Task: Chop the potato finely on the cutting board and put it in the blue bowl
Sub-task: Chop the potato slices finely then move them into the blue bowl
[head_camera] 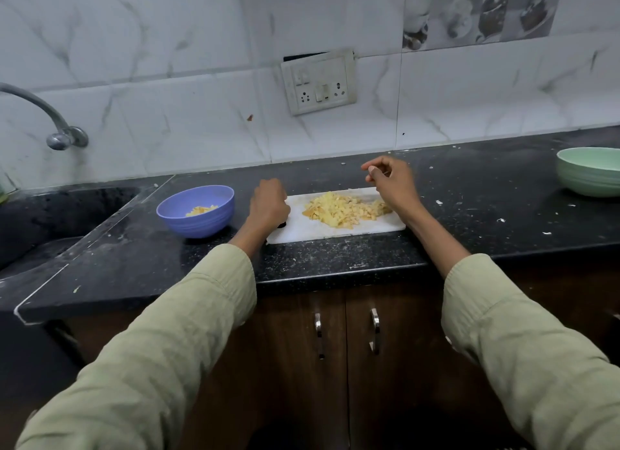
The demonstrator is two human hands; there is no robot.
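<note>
The chopped potato [347, 209] lies in a loose yellow heap on the white cutting board [335, 229], spread toward the board's right half, and a small share of it already sits in the bottom of the blue bowl [195, 211], which stands on the dark table [335, 258] just left of the board. The left hand [269, 205] is curled at the board's left edge; something dark pokes out beneath it, perhaps a knife handle, but I cannot tell whether its grip is really closed round anything. The right hand [389, 181] hovers over the far right corner of the heap with thumb and forefinger pinched together and the other fingers loosely bent; whether a scrap of potato is caught in that pinch is too small to make out. Most of the job of moving the potato looks still ahead. The risk I see is spillage: the pieces are fine and loose, the bowl sits off the board with a strip of bare table between them, and anything carried by hand or swept sideways could drop into that gap. The table is already flecked with white bits. A hard push against the bowl's rim could also tip or slide it toward the sink [50, 221] at the left.
</note>
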